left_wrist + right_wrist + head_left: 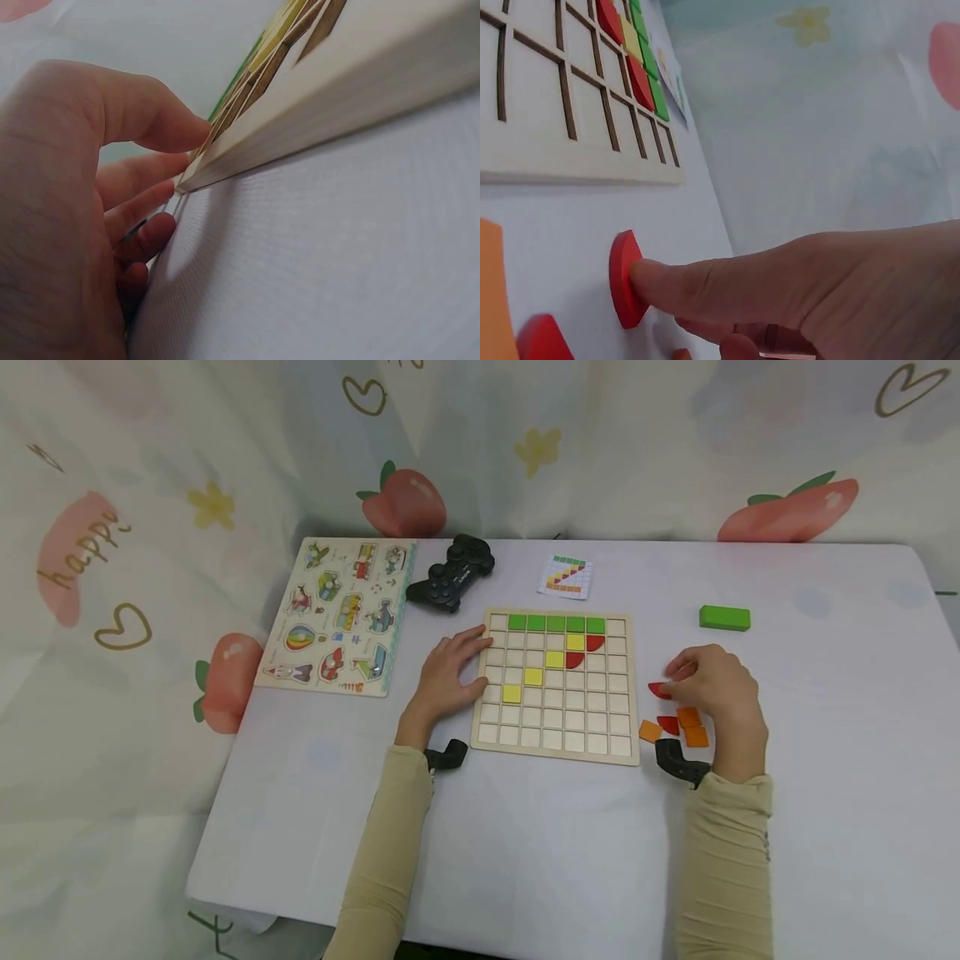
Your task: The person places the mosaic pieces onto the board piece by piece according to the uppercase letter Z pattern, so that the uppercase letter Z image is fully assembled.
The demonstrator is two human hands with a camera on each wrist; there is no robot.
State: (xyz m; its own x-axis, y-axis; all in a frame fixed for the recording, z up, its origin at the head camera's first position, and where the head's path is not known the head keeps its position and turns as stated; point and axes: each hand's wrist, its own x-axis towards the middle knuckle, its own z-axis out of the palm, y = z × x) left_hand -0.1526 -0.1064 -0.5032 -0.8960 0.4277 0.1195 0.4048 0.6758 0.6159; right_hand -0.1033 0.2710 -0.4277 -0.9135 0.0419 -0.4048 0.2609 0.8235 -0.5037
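Note:
A wooden grid board (553,754) lies on the table, with a row of green squares (555,623), a diagonal of yellow squares (533,677) and two red quarter-circle pieces (574,660) in its cells. My left hand (447,677) rests at the board's left edge, fingers spread, thumb and fingertips touching the rim. Right of the board, my right hand (712,681) pinches another red quarter-circle piece (622,281); its thumb presses on the face in the right wrist view. Below that hand lie a loose red piece (667,725) and several orange squares (697,737).
A small pattern card (566,577) lies behind the board. Farther left are a black game controller (453,572) and a picture puzzle board (337,618). Toward the back right sits a green block (724,618). A printed curtain (637,452) hangs behind the table.

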